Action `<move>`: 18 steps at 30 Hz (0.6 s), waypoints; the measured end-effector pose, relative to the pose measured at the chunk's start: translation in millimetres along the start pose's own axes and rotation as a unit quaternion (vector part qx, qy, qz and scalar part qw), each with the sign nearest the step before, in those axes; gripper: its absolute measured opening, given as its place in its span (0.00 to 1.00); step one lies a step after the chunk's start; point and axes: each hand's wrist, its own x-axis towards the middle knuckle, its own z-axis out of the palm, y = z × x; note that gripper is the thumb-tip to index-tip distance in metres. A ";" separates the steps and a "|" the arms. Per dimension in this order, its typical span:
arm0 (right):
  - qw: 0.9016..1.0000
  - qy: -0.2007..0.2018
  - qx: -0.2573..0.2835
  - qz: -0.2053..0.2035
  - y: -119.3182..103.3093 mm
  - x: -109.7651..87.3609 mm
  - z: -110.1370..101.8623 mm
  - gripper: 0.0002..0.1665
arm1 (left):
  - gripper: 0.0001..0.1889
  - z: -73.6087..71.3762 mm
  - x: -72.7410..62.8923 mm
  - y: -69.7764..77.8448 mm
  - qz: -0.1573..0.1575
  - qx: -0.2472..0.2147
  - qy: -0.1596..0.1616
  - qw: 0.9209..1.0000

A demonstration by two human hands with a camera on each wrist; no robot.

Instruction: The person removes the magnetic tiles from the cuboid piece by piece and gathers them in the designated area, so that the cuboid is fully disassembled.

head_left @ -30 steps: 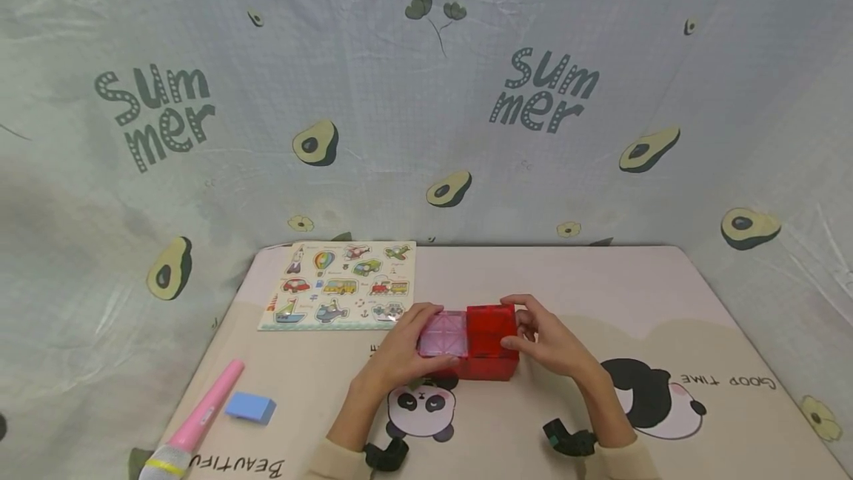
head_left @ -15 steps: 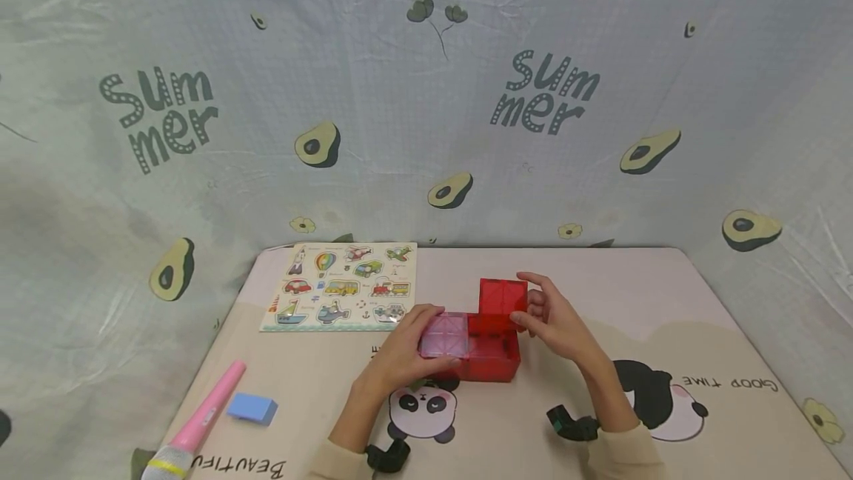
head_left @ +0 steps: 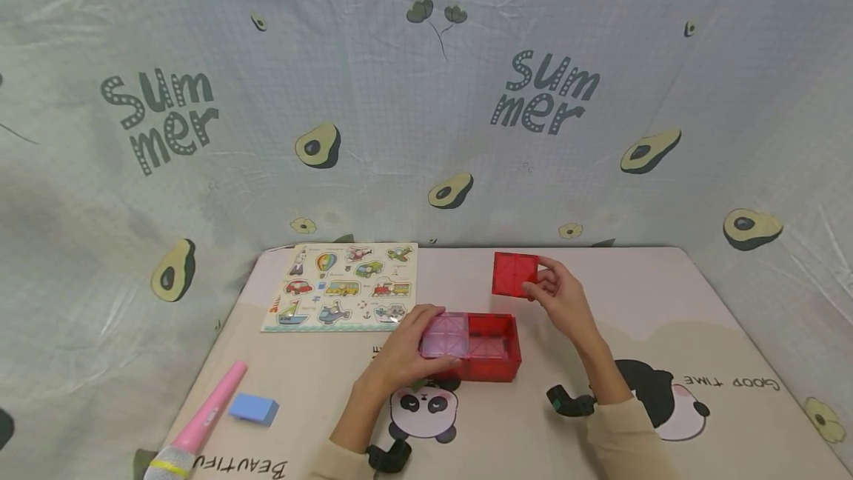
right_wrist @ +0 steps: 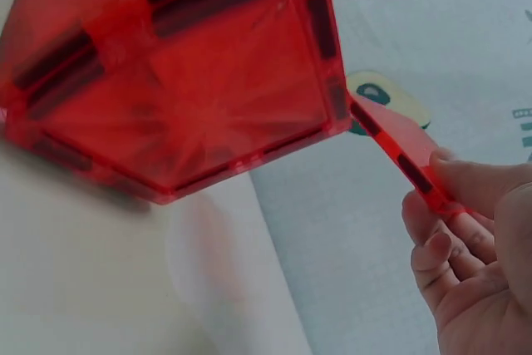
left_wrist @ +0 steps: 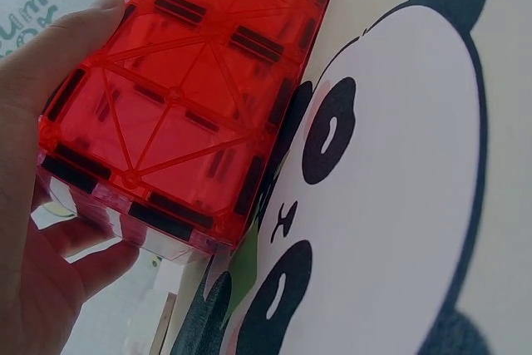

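On the table stands a low box built of red see-through magnetic tiles [head_left: 492, 370], with a pink tile [head_left: 444, 335] covering the left half of its top. The right half is uncovered and shows the inside. My left hand [head_left: 398, 358] grips the box's left end, thumb at the near side and fingers at the far side; the left wrist view shows the red wall [left_wrist: 179, 110] close up. Behind and right of the box, my right hand [head_left: 565, 304] pinches a square red magnetic tile [head_left: 515, 275] by its right edge, held apart from the box.
A puzzle board [head_left: 340, 287] with vehicle pictures lies at the back left. At the left are a pink toy microphone [head_left: 208, 406] and a blue block [head_left: 253, 409]. A patterned cloth [head_left: 373, 95] hangs behind the table. Each wrist wears a black device.
My right hand has lifted the red tile off the box's right half and carried it back and to the right. My left hand stays on the box.
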 end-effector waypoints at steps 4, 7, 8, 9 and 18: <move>0.999 0.025 -0.032 0.013 7.2 8.9 1.3 0.33 | 0.44 -0.1 0.1 0.1 0.000 0.004 0.002 1.000; 0.998 0.036 -0.051 0.021 12.5 16.0 0.6 0.31 | 0.45 -0.1 0.4 -0.2 0.000 0.007 0.002 1.000; 0.997 0.039 -0.055 0.026 14.8 18.6 0.1 0.31 | 0.44 0.0 0.4 -0.3 -0.001 0.006 0.002 1.000; 0.997 0.040 -0.058 0.031 17.1 21.3 -0.5 0.31 | 0.44 0.2 0.5 -0.5 -0.003 0.007 0.001 1.000; 0.994 0.048 -0.059 0.078 41.6 42.9 -3.5 0.31 | 0.45 0.4 -0.4 -1.2 0.003 0.006 0.001 1.000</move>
